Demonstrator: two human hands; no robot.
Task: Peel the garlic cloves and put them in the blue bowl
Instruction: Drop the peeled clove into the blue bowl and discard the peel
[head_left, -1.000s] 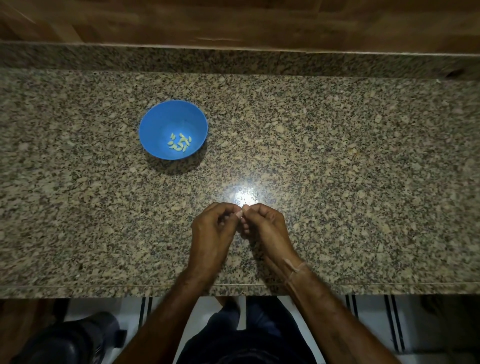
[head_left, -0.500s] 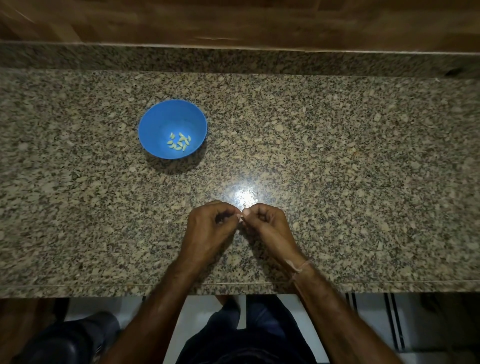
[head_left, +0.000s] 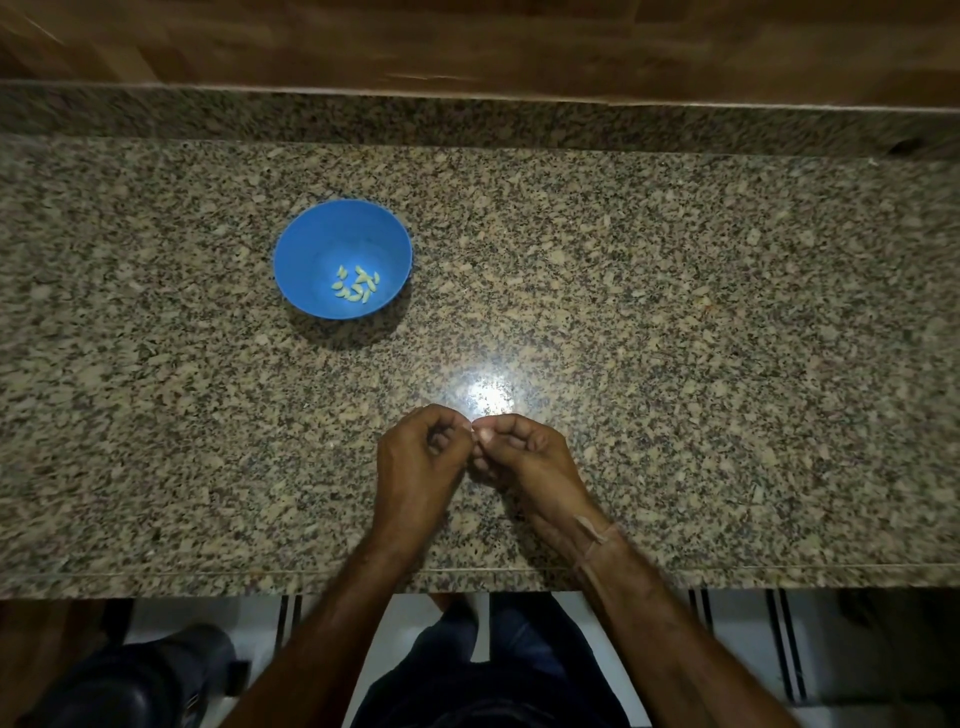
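Observation:
The blue bowl (head_left: 311, 249) stands on the granite counter at the left of centre, with several pale peeled garlic cloves (head_left: 357, 285) in its bottom. Nearer the front edge, my left hand (head_left: 418, 460) and my right hand (head_left: 524, 457) meet fingertip to fingertip, fingers curled. Between the tips they pinch a small pale garlic clove (head_left: 474, 430), mostly hidden by the fingers. The hands are about a bowl's width to the right of and nearer me than the bowl.
The speckled granite counter (head_left: 675, 338) runs the full width, with a raised granite back edge and a wooden wall behind. A bright light glare lies just beyond my hands. Below the front edge are the floor, my legs and a dark object at the lower left.
My hands have stayed together over the same spot, shifting slightly forward while the fingers work at the clove. The bowl has not moved.

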